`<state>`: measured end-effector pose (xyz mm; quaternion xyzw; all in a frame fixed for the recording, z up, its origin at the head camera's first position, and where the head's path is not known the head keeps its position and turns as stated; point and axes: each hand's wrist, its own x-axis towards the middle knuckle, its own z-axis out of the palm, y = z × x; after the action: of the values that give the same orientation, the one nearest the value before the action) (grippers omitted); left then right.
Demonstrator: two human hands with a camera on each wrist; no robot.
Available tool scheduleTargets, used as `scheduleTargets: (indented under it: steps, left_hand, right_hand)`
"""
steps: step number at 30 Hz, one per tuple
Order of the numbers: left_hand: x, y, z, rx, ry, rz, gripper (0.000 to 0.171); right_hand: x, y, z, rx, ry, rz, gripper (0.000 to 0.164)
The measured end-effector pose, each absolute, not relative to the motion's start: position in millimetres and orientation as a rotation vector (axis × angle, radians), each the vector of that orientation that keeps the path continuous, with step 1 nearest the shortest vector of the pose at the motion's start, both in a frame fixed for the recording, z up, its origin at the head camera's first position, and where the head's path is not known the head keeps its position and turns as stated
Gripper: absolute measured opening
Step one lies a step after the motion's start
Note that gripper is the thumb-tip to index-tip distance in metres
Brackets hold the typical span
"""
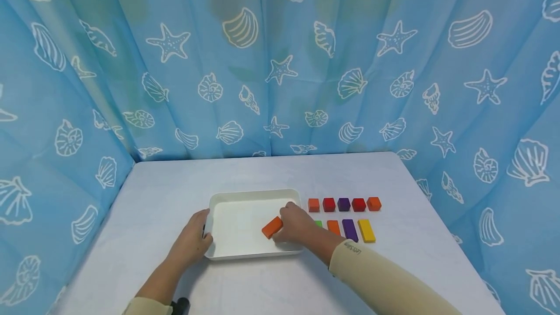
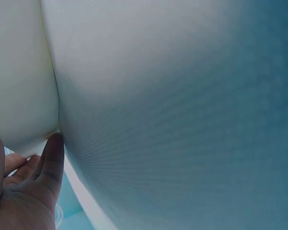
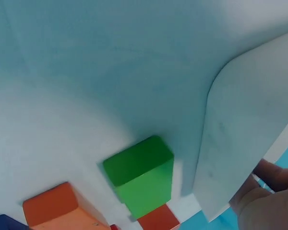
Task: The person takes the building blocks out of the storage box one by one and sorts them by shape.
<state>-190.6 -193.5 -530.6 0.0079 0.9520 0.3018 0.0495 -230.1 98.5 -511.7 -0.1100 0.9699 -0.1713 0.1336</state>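
A white tray (image 1: 238,230) sits on the table in the head view. My left hand (image 1: 190,239) holds the tray's left side, its thumb and fingers at the rim. In the left wrist view, fingers (image 2: 53,163) touch the tray's outer wall (image 2: 24,76). Over the right part of the tray, my right hand (image 1: 295,225) pinches an orange rectangular block (image 1: 272,227); whether the block touches the tray floor I cannot tell. The right wrist view shows part of that hand (image 3: 271,199) beyond the tray wall (image 3: 245,110), with the held block hidden.
Right of the tray stands a back row of orange, red and purple cubes (image 1: 343,204). In front lie a green block (image 3: 146,177), an orange block (image 1: 333,227), a purple block (image 1: 350,230) and a yellow block (image 1: 366,230). A blue shell-patterned curtain (image 1: 280,62) surrounds the table.
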Motion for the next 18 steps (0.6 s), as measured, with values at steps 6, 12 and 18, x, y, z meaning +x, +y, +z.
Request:
scheduleTargets:
  steps: [6,12,18]
  left_hand:
    - [-191,-193,-528,0.024,2.906,0.914,0.07]
    - [-191,-192,-530,0.027,2.911,0.913,0.068]
    - [-190,-192,-534,0.033,2.924,0.918,0.068]
  right_hand:
    - [-222,89,-510,-0.221,2.81,-0.538,0.074]
    - [-219,86,-512,-0.199,2.822,-0.56,0.063]
    - [-224,94,-516,-0.252,2.823,-0.656,0.053]
